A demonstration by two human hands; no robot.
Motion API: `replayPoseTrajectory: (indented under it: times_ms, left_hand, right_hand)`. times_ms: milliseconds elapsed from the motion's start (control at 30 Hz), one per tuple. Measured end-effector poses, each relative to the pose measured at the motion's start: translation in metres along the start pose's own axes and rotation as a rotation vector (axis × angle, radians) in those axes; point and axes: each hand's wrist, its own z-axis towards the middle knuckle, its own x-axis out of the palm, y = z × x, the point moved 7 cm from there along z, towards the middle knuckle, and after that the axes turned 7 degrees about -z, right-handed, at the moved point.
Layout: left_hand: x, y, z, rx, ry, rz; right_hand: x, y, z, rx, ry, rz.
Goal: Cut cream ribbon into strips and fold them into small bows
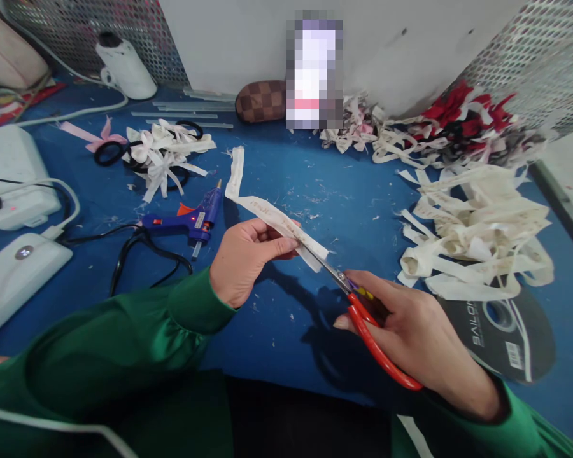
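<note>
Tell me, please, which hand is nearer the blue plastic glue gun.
Left: the left hand is just right of the glue gun; the right hand farther right, holding red-handled metal scissors.

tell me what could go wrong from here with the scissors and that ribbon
The scissors in the right hand have their blades close to the left hand's fingertips, so a slip might nick them.
The white ribbon is narrow and looks limp, so it could twist and the cut might wander.
The black cord lies looped near the left sleeve, which could perhaps catch it.
</note>
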Motion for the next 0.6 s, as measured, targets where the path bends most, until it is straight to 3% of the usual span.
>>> replayPoseTrajectory:
  times_ms: [600]
  left_hand:
    - [0.004, 0.0035, -0.0019, -0.043, 0.053, 0.017]
  right_hand:
    - [0.0035, 0.0, 0.0001, 0.008, 0.035, -0.049]
